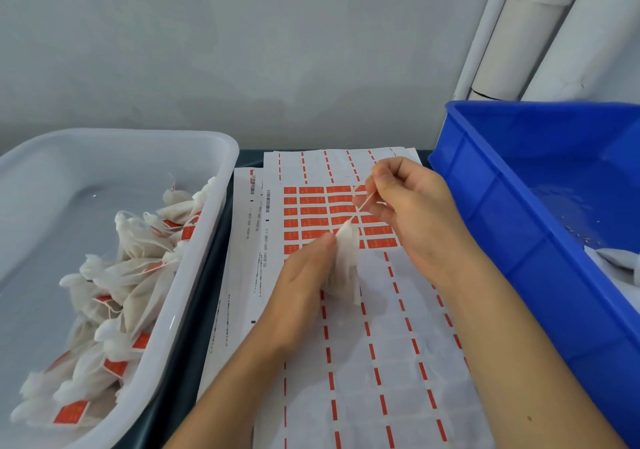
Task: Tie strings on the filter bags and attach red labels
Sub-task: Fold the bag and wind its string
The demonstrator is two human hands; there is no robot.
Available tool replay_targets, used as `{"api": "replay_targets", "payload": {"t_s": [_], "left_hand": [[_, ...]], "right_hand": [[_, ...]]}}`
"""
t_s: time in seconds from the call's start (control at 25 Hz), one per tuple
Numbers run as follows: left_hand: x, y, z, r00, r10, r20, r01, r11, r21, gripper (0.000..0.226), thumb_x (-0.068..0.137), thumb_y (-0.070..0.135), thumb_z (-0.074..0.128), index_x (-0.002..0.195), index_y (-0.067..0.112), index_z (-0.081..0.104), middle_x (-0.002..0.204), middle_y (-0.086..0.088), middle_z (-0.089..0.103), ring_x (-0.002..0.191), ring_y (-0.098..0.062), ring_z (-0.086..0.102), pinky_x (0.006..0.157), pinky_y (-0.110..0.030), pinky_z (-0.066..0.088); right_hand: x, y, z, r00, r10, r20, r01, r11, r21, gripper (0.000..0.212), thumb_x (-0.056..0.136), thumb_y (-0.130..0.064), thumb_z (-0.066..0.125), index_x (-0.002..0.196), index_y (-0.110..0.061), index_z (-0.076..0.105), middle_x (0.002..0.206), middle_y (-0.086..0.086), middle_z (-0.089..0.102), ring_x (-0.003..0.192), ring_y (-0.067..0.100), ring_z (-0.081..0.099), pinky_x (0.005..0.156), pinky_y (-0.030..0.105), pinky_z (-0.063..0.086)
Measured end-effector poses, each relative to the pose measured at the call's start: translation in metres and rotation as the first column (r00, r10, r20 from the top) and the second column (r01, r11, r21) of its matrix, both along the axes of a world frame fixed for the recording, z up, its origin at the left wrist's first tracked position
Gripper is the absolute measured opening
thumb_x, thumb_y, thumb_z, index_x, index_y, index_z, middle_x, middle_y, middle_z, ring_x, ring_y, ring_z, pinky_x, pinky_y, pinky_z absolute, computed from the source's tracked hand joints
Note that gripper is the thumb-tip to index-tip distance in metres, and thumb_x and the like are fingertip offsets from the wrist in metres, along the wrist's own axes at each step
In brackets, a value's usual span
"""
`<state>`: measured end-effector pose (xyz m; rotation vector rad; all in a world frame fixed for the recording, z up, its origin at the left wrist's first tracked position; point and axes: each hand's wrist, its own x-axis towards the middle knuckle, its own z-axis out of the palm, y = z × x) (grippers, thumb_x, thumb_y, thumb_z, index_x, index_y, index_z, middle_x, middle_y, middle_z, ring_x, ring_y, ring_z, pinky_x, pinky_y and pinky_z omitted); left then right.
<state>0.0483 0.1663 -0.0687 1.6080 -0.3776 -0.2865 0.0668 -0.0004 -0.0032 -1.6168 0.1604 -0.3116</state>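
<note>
My left hand (304,282) grips a small white filter bag (346,261) upright over the label sheet. A thin string (362,202) runs up from the bag's top to my right hand (405,206), which pinches it between thumb and fingers and holds it taut. Beneath both hands lies a white sheet with rows of red labels (311,213); much of the sheet is peeled, with only red dashes left.
A white tub (207,240) on the left holds several finished bags with strings and red labels. A blue crate (485,206) on the right holds a few untied bags (616,265) in its near corner. White pipes stand behind the crate against the grey wall.
</note>
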Motion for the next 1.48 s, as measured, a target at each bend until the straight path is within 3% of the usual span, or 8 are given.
{"api": "replay_targets", "payload": {"t_s": [0.16, 0.28, 0.44, 0.64, 0.72, 0.88, 1.12, 1.48], "left_hand": [[0.004, 0.004, 0.005, 0.998, -0.059, -0.013, 0.057, 0.994, -0.094, 0.041, 0.104, 0.042, 0.041, 0.108, 0.010, 0.067, 0.105, -0.004, 0.080, 0.100, -0.021, 0.075, 0.089, -0.022, 0.056], [0.006, 0.007, 0.006, 0.995, -0.084, -0.050, 0.075, 0.983, -0.167, 0.027, 0.104, 0.037, 0.047, 0.097, 0.013, 0.058, 0.093, -0.011, 0.079, 0.095, -0.030, 0.075, 0.092, -0.034, 0.058], [0.009, 0.005, 0.004, 0.994, -0.012, -0.105, -0.003, 0.990, -0.142, 0.021, 0.105, 0.038, 0.055, 0.101, 0.018, 0.061, 0.096, -0.008, 0.075, 0.094, -0.028, 0.075, 0.088, -0.036, 0.059], [0.011, 0.004, 0.003, 0.996, 0.016, -0.091, -0.031, 0.985, -0.170, 0.023, 0.098, 0.039, 0.059, 0.100, 0.017, 0.063, 0.095, -0.014, 0.073, 0.087, -0.026, 0.072, 0.083, -0.030, 0.058], [0.012, 0.005, 0.002, 0.997, 0.016, -0.080, -0.031, 0.980, -0.198, 0.026, 0.102, 0.035, 0.059, 0.104, 0.009, 0.062, 0.095, -0.015, 0.072, 0.086, -0.028, 0.071, 0.085, -0.036, 0.060], [0.014, 0.007, 0.000, 0.993, 0.038, -0.111, -0.054, 0.988, -0.147, 0.036, 0.101, 0.045, 0.055, 0.106, 0.013, 0.070, 0.102, -0.012, 0.072, 0.096, -0.031, 0.070, 0.096, -0.052, 0.058], [0.013, 0.008, -0.003, 0.989, 0.011, -0.148, -0.010, 1.000, 0.011, 0.044, 0.092, 0.067, 0.047, 0.105, 0.038, 0.078, 0.109, 0.007, 0.076, 0.107, -0.018, 0.072, 0.104, -0.047, 0.055], [0.014, 0.011, 0.002, 0.983, 0.019, -0.185, -0.060, 0.975, -0.215, 0.035, 0.095, 0.052, 0.060, 0.101, 0.021, 0.076, 0.106, -0.006, 0.073, 0.103, -0.025, 0.070, 0.104, -0.050, 0.055]], "right_hand": [[-0.004, -0.009, 0.003, 0.997, 0.052, 0.056, -0.049, 0.997, -0.063, 0.010, 0.104, -0.023, 0.060, 0.106, -0.027, 0.069, 0.087, -0.006, 0.075, 0.086, 0.017, 0.076, 0.083, 0.033, 0.064], [-0.006, -0.016, -0.003, 0.998, -0.040, 0.049, 0.047, 0.987, -0.157, 0.014, 0.102, -0.022, 0.063, 0.112, -0.032, 0.066, 0.090, -0.009, 0.075, 0.086, 0.009, 0.075, 0.071, 0.020, 0.061], [-0.017, -0.023, -0.019, 0.970, -0.212, 0.120, 0.242, 0.797, -0.553, 0.027, 0.102, -0.014, 0.060, 0.111, -0.039, 0.064, 0.118, -0.017, 0.063, 0.103, 0.001, 0.064, 0.079, 0.009, 0.051], [-0.015, -0.014, -0.009, 0.933, 0.359, -0.020, -0.283, 0.698, -0.658, 0.048, 0.103, -0.011, 0.057, 0.136, -0.046, 0.058, 0.146, -0.030, 0.049, 0.140, -0.006, 0.037, 0.114, 0.021, 0.031], [-0.012, -0.010, -0.007, 0.889, 0.443, -0.119, -0.420, 0.682, -0.599, 0.035, 0.102, -0.028, 0.063, 0.134, -0.042, 0.063, 0.134, -0.028, 0.060, 0.127, -0.008, 0.053, 0.105, 0.021, 0.047], [-0.010, -0.010, -0.008, 0.933, 0.356, -0.045, -0.320, 0.768, -0.555, 0.014, 0.089, -0.030, 0.078, 0.102, -0.035, 0.077, 0.096, -0.022, 0.073, 0.097, -0.002, 0.068, 0.086, 0.020, 0.059], [-0.005, -0.014, 0.000, 0.943, 0.333, -0.011, -0.277, 0.765, -0.581, 0.014, 0.076, -0.037, 0.085, 0.089, -0.035, 0.082, 0.087, -0.022, 0.074, 0.090, 0.000, 0.071, 0.080, 0.019, 0.060], [0.000, -0.014, -0.005, 0.967, 0.253, 0.009, -0.205, 0.804, -0.559, 0.008, 0.090, -0.035, 0.075, 0.094, -0.042, 0.077, 0.086, -0.029, 0.072, 0.090, -0.008, 0.067, 0.072, 0.002, 0.049]]}}
